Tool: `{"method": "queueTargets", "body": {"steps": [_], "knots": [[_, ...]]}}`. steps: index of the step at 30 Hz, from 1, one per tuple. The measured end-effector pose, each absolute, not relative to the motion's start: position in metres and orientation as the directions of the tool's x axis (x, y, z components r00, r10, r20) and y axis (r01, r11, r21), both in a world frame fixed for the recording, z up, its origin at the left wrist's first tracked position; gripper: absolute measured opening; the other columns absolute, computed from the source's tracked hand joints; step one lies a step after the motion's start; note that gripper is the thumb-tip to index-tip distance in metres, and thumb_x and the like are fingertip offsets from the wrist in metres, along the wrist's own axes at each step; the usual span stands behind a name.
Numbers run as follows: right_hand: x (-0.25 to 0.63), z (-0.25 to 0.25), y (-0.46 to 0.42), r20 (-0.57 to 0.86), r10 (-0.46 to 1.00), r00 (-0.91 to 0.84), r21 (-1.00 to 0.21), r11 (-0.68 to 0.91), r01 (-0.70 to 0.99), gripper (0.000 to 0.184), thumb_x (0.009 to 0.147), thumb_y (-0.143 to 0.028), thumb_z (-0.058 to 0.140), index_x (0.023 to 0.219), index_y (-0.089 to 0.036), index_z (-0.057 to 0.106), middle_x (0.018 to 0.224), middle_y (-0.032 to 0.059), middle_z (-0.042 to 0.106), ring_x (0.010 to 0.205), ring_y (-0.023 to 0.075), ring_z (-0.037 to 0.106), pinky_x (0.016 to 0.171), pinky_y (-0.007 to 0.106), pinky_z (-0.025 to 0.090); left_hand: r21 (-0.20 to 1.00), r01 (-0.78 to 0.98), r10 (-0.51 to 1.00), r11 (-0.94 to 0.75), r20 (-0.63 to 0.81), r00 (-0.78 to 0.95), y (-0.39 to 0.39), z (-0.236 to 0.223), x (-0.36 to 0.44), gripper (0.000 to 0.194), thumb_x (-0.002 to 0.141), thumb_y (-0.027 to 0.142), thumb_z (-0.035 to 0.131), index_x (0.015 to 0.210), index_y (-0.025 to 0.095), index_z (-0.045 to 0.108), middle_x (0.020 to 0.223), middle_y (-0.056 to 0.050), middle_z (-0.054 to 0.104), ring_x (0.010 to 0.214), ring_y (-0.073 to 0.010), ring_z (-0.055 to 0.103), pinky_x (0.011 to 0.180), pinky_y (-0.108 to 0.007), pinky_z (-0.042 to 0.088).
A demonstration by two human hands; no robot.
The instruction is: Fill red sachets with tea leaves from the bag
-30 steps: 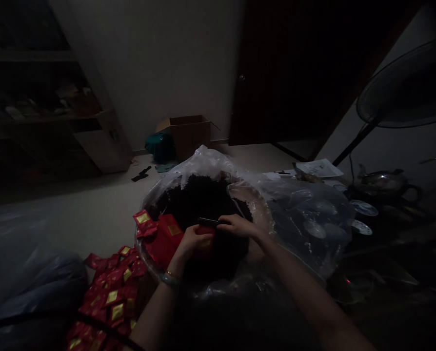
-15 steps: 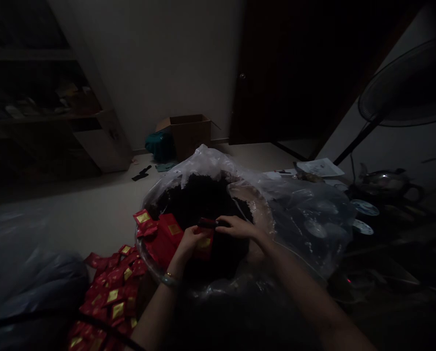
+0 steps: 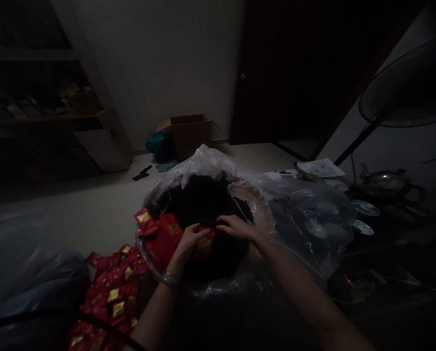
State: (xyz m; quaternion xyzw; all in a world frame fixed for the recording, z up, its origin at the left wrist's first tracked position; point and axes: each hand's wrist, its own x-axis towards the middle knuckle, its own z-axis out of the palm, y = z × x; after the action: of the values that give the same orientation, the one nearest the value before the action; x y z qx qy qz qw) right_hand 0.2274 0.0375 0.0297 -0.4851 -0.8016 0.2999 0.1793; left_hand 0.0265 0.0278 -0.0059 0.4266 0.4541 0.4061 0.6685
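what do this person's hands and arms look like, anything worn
The left hand and right hand are bare, with no gloves or sleeves in view. The left wears, at the wrist, a thin gold-coloured bracelet and, beside it, a thicker bangle, greyish in this dim light. The right shows none.

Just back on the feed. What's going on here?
A person's left hand holds a red packet over dark, loose material in a round, plastic-lined container. The right hand is at the packet's upper edge; it's too dark to tell what its fingers hold. More red packets lie at the container's left side, with a heap of gold-labelled ones outside it.
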Motion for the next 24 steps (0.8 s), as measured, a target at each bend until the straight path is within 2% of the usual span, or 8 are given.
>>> {"method": "queueTargets", "body": {"steps": [3, 6, 12, 17, 24], "knots": [[0.226, 0.03, 0.035, -0.012, 0.885, -0.466, -0.652, 0.346, 0.675, 0.026, 0.088, -0.032, 0.055, 0.107, -0.018, 0.067, 0.105, 0.0103, 0.071, 0.093, 0.0245, 0.066, 0.081, 0.034, 0.048, 0.948, -0.195, 0.96, 0.251, -0.218, 0.174, 0.031, -0.004, 0.028, 0.049, 0.052, 0.041, 0.085, 0.091, 0.014, 0.073, 0.089, -0.007, 0.074, 0.077, -0.0191, 0.067, 0.072, -0.027, 0.05], [0.224, 0.029, 0.034, -0.008, 0.885, -0.465, -0.663, 0.343, 0.665, 0.027, 0.086, -0.033, 0.058, 0.108, -0.019, 0.067, 0.104, 0.0096, 0.072, 0.093, 0.0244, 0.066, 0.08, 0.034, 0.048, 0.959, -0.162, 0.97, 0.231, -0.215, 0.11, 0.032, -0.003, 0.029, 0.046, 0.055, 0.044, 0.082, 0.087, 0.013, 0.073, 0.084, -0.007, 0.074, 0.075, -0.0194, 0.067, 0.069, -0.026, 0.049], [0.217, 0.025, 0.035, 0.005, 0.888, -0.461, -0.68, 0.341, 0.65, 0.031, 0.086, -0.034, 0.058, 0.112, -0.02, 0.066, 0.109, 0.0081, 0.071, 0.097, 0.0239, 0.066, 0.084, 0.033, 0.049, 0.971, -0.177, 0.987, 0.158, -0.149, 0.066, 0.029, -0.004, 0.037, 0.041, 0.053, 0.042, 0.083, 0.08, 0.013, 0.073, 0.077, -0.006, 0.073, 0.072, -0.0189, 0.066, 0.067, -0.025, 0.048], [0.213, 0.02, 0.038, 0.013, 0.908, -0.42, -0.675, 0.317, 0.666, 0.028, 0.086, -0.034, 0.058, 0.105, -0.019, 0.071, 0.108, 0.0086, 0.072, 0.096, 0.025, 0.067, 0.084, 0.033, 0.049, 0.969, -0.201, 0.99, 0.144, -0.139, 0.038, 0.029, -0.006, 0.04, 0.038, 0.054, 0.04, 0.083, 0.079, 0.013, 0.073, 0.077, -0.006, 0.074, 0.073, -0.0193, 0.066, 0.068, -0.025, 0.049], [0.213, 0.017, 0.04, 0.029, 0.915, -0.403, -0.688, 0.311, 0.655, 0.03, 0.084, -0.037, 0.059, 0.107, -0.021, 0.072, 0.109, 0.0078, 0.072, 0.097, 0.0256, 0.067, 0.084, 0.033, 0.049, 0.972, -0.189, 0.99, 0.139, -0.131, 0.053, 0.031, -0.008, 0.037, 0.039, 0.056, 0.041, 0.082, 0.081, 0.013, 0.074, 0.079, -0.007, 0.074, 0.076, -0.0204, 0.067, 0.07, -0.026, 0.05]]}}
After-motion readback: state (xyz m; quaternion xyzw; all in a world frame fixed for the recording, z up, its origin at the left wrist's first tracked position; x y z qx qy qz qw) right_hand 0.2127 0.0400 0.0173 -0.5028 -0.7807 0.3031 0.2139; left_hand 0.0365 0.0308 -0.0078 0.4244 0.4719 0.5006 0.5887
